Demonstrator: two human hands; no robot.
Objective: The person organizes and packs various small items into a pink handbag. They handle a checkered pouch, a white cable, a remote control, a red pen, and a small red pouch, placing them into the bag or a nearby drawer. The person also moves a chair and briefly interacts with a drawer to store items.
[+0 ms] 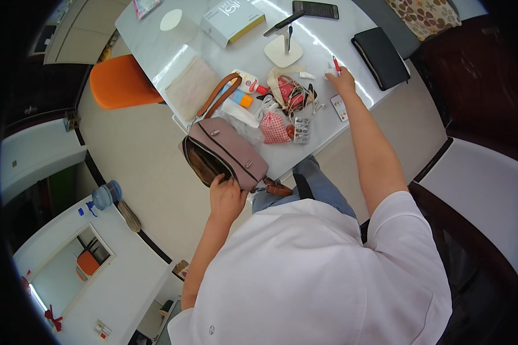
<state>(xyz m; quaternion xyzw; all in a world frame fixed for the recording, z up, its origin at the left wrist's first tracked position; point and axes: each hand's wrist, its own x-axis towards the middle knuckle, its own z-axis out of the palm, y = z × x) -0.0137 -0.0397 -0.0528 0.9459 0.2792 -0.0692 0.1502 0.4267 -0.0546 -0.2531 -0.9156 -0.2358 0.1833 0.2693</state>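
A dusty-pink handbag (pixel 237 148) with brown straps leans at the near left edge of the table, its zipped mouth gaping to the left. My left hand (pixel 226 196) grips the rim of that mouth, fingertips just inside. Away to the right, over the tabletop, my right hand (pixel 343 82) has a red pen (pixel 336 64) at its fingertips. A small white item (pixel 330 72) shows beside the pen, partly hidden by the fingers. Between the hands lie a red gingham pouch (pixel 275 128), a clear pill organizer (pixel 301 130) and a cream drawstring bag (pixel 274 82) with red contents and tangled cords.
Beyond the handbag lie a white bottle with a red cap (pixel 248 81), a blue tube with an orange cap (pixel 241 98) and a folded beige cloth (pixel 193 86). A phone stand (pixel 283 51), a white box (pixel 231 19) and a black zip case (pixel 380 58) sit farther back.
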